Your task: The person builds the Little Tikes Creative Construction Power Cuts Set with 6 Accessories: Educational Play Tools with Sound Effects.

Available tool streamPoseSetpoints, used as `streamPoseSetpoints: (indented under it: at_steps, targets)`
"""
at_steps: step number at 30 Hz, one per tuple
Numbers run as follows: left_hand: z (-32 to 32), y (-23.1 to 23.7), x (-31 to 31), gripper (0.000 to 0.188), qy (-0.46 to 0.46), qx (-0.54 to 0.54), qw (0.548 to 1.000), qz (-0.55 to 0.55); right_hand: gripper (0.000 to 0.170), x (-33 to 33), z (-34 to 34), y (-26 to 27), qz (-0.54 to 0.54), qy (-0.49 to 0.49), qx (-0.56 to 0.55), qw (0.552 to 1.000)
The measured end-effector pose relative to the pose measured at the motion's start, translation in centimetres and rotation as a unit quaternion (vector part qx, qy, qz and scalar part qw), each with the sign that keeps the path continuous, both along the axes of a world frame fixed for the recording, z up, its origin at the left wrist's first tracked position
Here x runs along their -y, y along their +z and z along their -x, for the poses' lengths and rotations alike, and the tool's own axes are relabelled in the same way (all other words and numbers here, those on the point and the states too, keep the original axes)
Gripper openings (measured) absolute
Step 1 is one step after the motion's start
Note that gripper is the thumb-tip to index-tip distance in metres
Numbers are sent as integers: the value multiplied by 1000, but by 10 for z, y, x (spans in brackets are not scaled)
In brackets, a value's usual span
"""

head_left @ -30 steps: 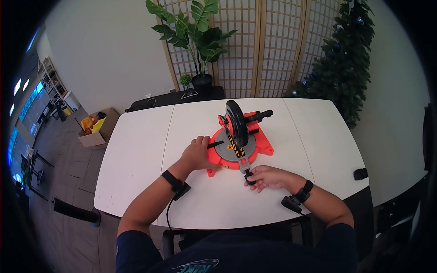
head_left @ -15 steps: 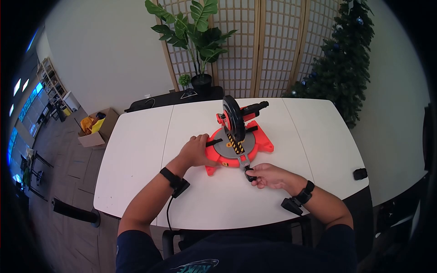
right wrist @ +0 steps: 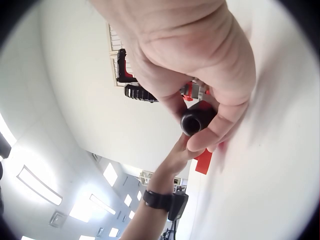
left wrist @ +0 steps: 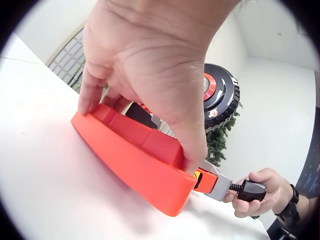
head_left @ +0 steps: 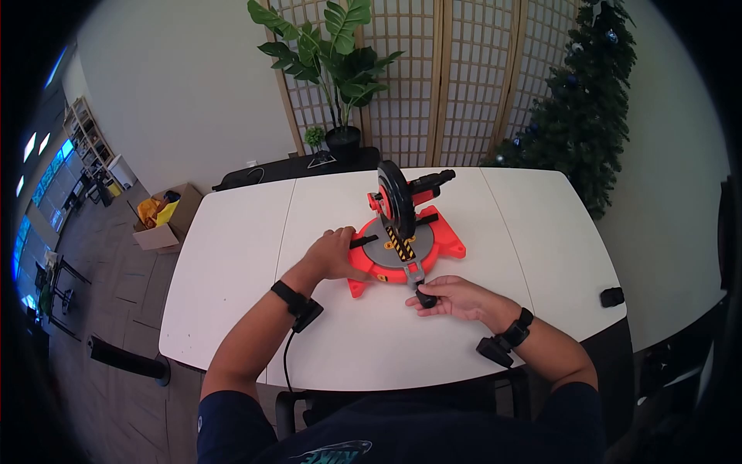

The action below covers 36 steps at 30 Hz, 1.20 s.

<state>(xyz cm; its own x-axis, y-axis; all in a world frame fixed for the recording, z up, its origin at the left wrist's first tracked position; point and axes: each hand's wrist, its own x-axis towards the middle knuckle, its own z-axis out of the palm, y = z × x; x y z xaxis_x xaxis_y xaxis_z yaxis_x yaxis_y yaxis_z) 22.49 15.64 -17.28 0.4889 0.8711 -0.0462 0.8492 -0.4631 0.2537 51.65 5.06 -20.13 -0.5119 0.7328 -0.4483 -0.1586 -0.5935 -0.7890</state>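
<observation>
A red and black toy miter saw (head_left: 450, 243) stands on the white table, its black blade guard (head_left: 396, 201) raised over a grey round turntable (head_left: 377, 254). My left hand (head_left: 331, 255) grips the left side of the red base (left wrist: 132, 162), fingers over the far end and thumb at the near end. At the front, a black knob (left wrist: 252, 190) sits on a threaded screw on the turntable's grey arm. My right hand (head_left: 460, 298) pinches this knob between thumb and fingers; the right wrist view shows its round end (right wrist: 196, 121) among the fingers.
The saw stands near the middle of the white table (head_left: 355, 348). A small black object (head_left: 611, 296) lies at the table's right edge. Behind are a potted plant (head_left: 343, 139), a lattice screen and a decorated tree (head_left: 576, 116). A cardboard box (head_left: 182, 220) stands on the floor at left.
The blade guard and rear handle have shifted slightly left and away from me, mostly in the first half second. My right fingers have changed their hold on the knob and now stretch out more beneath it.
</observation>
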Motion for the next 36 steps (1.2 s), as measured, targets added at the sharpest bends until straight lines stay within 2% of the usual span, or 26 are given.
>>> streamPoseSetpoints:
  at_steps: [4,10,13,23,26,32,34,36]
  targets:
    - [0,4,1,118,2,1,1000,9,25,5,2,6,43,-54,-30,997]
    - [-3,7,1,117,10,-10,1000,27,24,3,-6,8,60,-26,-80,995]
    - [-2,7,1,116,6,-5,1000,16,26,6,-1,-2,8,-28,-19,999]
    - [-1,7,0,116,6,-5,1000,27,28,5,3,4,43,-38,-42,997]
    - [0,5,-1,115,5,-3,1000,23,26,8,5,1,4,-52,-11,999]
    - [-1,6,0,116,6,-4,1000,23,28,5,0,-1,45,-45,-49,997]
    - [-1,6,0,115,4,-2,1000,14,33,10,3,-3,13,-56,-39,998]
    - [-1,7,1,115,3,2,1000,13,34,9,1,-1,24,-57,-44,997]
